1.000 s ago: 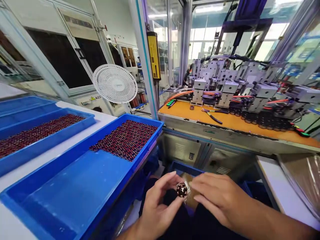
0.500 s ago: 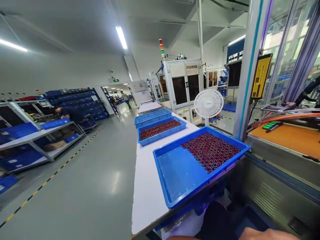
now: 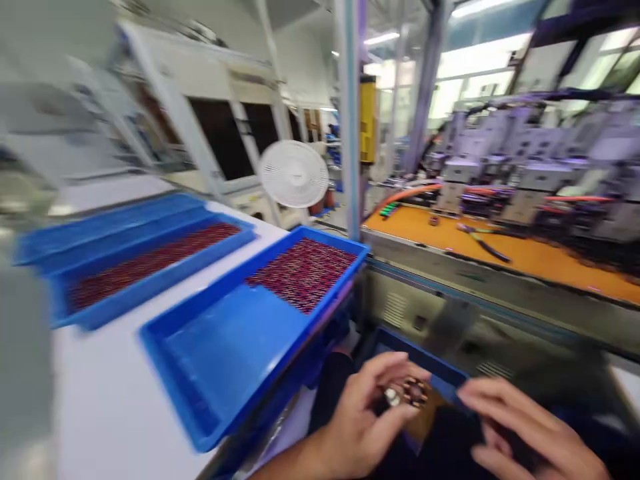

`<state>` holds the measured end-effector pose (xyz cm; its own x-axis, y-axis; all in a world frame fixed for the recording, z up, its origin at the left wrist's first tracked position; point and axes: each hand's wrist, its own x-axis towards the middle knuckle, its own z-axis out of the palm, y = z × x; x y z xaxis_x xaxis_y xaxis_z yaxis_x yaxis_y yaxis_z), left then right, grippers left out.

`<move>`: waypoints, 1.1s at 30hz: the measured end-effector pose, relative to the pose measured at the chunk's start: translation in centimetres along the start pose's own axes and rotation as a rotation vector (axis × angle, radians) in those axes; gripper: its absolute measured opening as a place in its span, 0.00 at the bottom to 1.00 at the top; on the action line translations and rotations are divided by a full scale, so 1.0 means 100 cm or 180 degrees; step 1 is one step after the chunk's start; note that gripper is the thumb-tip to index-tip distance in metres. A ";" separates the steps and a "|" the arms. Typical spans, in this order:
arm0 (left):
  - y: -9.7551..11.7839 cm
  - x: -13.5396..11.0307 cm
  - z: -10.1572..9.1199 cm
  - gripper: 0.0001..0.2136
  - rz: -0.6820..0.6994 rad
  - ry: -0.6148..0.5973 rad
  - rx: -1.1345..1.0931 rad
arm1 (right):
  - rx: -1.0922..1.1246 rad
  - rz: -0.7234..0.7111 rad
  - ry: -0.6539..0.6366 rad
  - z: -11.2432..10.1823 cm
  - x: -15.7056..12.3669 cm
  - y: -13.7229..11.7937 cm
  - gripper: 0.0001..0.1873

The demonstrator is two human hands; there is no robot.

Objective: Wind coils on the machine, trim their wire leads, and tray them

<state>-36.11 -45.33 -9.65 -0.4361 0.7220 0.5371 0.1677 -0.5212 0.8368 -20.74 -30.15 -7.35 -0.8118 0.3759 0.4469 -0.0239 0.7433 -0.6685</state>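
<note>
My left hand [image 3: 367,413] holds a small ring-shaped motor stator [image 3: 415,392] with copper-coloured segments between thumb and fingers. A small whitish piece sits beside the ring, too blurred to name. To the right, my right hand [image 3: 525,427] is curved, thumb and fingers apart, with nothing visible in it. It does not touch the stator. Left of both hands, a blue tray [image 3: 210,347] on the white table carries many small red and dark parts [image 3: 310,270] packed in its far right part.
Another blue tray [image 3: 75,320] with similar parts stands farther left, and a further blue tray [image 3: 115,213] behind it. A white fan [image 3: 293,173] stands past the table. On the right is a machine with an orange work surface [image 3: 480,250]. A blue bin [image 3: 390,340] is below it.
The view has swung right toward the machine. Both hands have come up into view, the left one with the stator. Earlier, only part of a hand showed at the bottom edge.
</note>
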 end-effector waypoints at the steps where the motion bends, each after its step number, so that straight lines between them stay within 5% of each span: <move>1: 0.005 0.002 -0.003 0.28 -0.0034 -0.0103 0.0139 | 0.0381 0.0214 -0.0057 -0.007 -0.001 -0.010 0.10; 5: 0.006 0.005 -0.005 0.31 0.0015 -0.0506 0.0420 | 0.1541 0.1357 -0.0219 0.001 0.016 -0.028 0.10; 8: 0.003 0.003 0.003 0.32 0.0031 -0.0534 0.0539 | 0.2016 0.1748 -0.0392 0.015 0.019 -0.029 0.12; 15: -0.002 0.004 0.011 0.32 0.0085 -0.0054 0.0268 | 0.2528 0.1603 -0.0273 0.026 0.003 -0.031 0.19; 33: 0.000 0.002 0.005 0.29 -0.0677 -0.0248 -0.0630 | 0.2310 0.1818 -0.0201 0.018 -0.008 -0.027 0.21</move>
<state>-35.71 -44.95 -9.45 -0.3727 0.8532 0.3649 -0.0992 -0.4276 0.8985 -21.06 -33.50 -7.00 -0.8426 0.5319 -0.0840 0.0473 -0.0824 -0.9955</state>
